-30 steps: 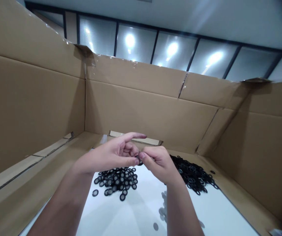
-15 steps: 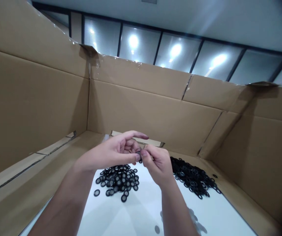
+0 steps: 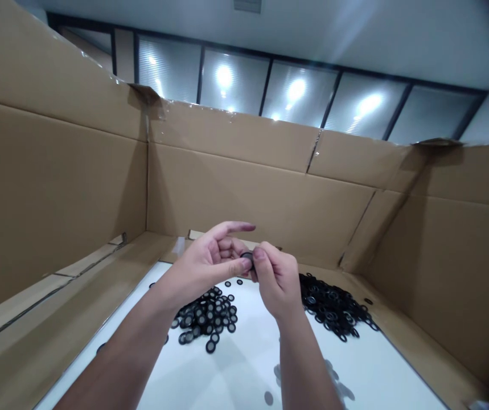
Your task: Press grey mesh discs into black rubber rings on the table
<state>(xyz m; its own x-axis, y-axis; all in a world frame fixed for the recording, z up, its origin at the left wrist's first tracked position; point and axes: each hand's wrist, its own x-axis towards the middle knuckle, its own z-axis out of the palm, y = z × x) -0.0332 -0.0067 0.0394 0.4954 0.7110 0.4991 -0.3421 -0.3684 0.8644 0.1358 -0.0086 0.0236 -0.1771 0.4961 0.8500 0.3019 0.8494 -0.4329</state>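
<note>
Both hands meet over the white board (image 3: 244,364), gripping one small black ring (image 3: 248,257) with a grey centre between them. My left hand (image 3: 221,256) pinches it with the thumb and curled fingers, its index finger stretched out above. On the opposite side, my right hand (image 3: 276,276) presses the same ring between thumb and bent fingers. Below and left of the hands lies a pile of black rings with grey centres (image 3: 210,313). To the right is a heap of plain black rings (image 3: 333,304). Grey discs (image 3: 268,397) lie near my right forearm, which partly hides them.
Tall cardboard walls (image 3: 235,188) enclose the board at the back and both sides. A cardboard strip (image 3: 195,234) lies at the foot of the back wall. Single rings (image 3: 239,282) are scattered behind the left pile. Glazed panels (image 3: 235,80) stand beyond the box.
The view has shifted slightly. Both hands remain together, and the ring between them is turned so that more of its face shows.
</note>
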